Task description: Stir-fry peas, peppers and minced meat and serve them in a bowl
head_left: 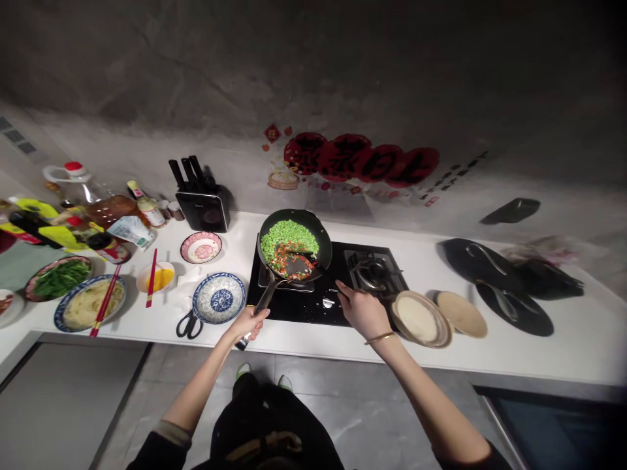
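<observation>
A dark wok [324, 243] stands tilted over the left burner of the black gas hob [294, 312]. Bright green peas [291, 233] fill its far side, and chopped orange and red bits [280, 256] lie nearer to me. My left hand [249, 322] is closed around the wok's long handle [266, 297]. From the right, my right hand [363, 312] grips a dark spatula [321, 266], its forefinger stretched along the handle. The spatula's head is down among the food, and its outline is hard to make out against the wok.
Left of the hob are a blue-and-white plate [219, 298], black scissors [189, 324], a bowl of beaten egg [160, 281], noodles [93, 304] with chopsticks and a knife block [203, 209]. To the right are a pale bowl [418, 318] and dark lids [514, 310].
</observation>
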Motion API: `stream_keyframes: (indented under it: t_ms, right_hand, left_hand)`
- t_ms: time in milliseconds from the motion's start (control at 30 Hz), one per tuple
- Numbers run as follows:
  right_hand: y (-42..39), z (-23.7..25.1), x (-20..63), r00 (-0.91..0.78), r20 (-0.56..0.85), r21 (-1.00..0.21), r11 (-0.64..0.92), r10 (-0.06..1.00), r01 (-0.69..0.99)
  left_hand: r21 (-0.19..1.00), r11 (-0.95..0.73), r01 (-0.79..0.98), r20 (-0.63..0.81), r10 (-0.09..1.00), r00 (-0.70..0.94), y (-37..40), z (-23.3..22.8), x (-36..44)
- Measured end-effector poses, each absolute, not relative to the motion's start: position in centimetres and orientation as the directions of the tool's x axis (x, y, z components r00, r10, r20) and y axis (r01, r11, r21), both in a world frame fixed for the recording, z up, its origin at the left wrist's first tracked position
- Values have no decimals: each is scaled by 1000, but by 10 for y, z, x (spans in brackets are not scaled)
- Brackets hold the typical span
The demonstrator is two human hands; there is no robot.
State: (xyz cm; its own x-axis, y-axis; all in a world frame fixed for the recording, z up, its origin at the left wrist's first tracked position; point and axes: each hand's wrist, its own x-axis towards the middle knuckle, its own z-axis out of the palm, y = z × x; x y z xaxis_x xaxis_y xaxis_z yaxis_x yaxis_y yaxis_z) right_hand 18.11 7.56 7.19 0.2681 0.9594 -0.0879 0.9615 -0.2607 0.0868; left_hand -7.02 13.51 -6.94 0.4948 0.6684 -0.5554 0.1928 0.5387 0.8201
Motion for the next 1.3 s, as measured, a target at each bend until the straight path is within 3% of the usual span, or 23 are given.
stream_keyframes:
  t_ms: [233,500,800,1033,1300]
  right_hand:
    - [85,62,177,207,-107,47,-203,973,978]
    - [55,99,207,216,-217,146,-187,952,972]
    - [86,72,193,302,-57,62,-298,952,952]
    - [71,74,207,265,-135,14,-265,955,964]
    - [56,98,212,203,-211,108,-183,956,977]
  left_hand:
    - [826,526,203,-551,676,490,136,-69,-70]
    - [832,519,197,-543,688,482,134,-66,-68]
    - [851,482,211,-520,710,475,132,-73,-67]
    - [843,499,199,-530,709,465,130,-77,-66]
    - [848,494,192,-523,720,456,128,-77,-65]
